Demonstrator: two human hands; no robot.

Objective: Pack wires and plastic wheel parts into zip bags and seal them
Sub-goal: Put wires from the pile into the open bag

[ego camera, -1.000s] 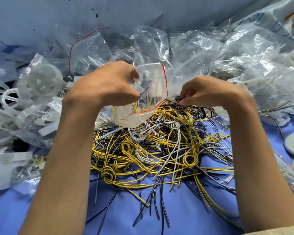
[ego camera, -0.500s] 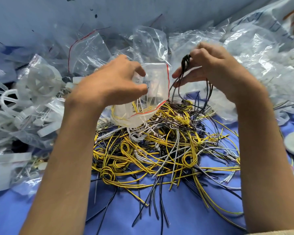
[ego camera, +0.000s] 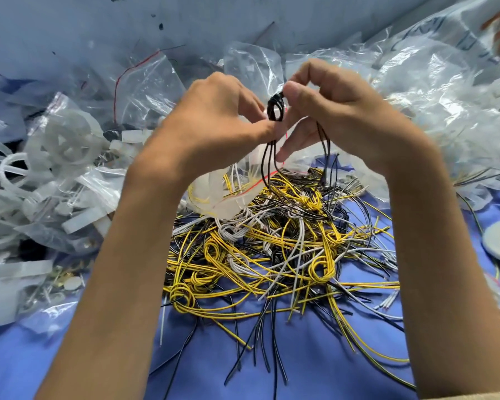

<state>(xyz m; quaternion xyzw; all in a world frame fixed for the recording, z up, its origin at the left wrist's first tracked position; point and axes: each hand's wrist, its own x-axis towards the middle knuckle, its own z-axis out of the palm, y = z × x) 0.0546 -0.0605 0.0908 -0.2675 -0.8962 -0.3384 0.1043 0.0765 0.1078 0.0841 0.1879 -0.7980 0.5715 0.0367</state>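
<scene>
Below, wire pile (ego camera: 272, 255); behind, clear bag heap (ego camera: 430, 90).

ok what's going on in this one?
A person is bagging wires by hand. The right hand pinches a knotted black wire bundle by its top, with the tails hanging down in front of a zip bag that the left hand holds above the wire pile. The bag already holds yellow and white wires and looks unsealed. Plastic wheel parts lie to the left.

Blue cloth (ego camera: 300, 370) underneath; grey disc (ego camera: 495, 248) with black studs at right edge; brass bits (ego camera: 62, 276) left.
</scene>
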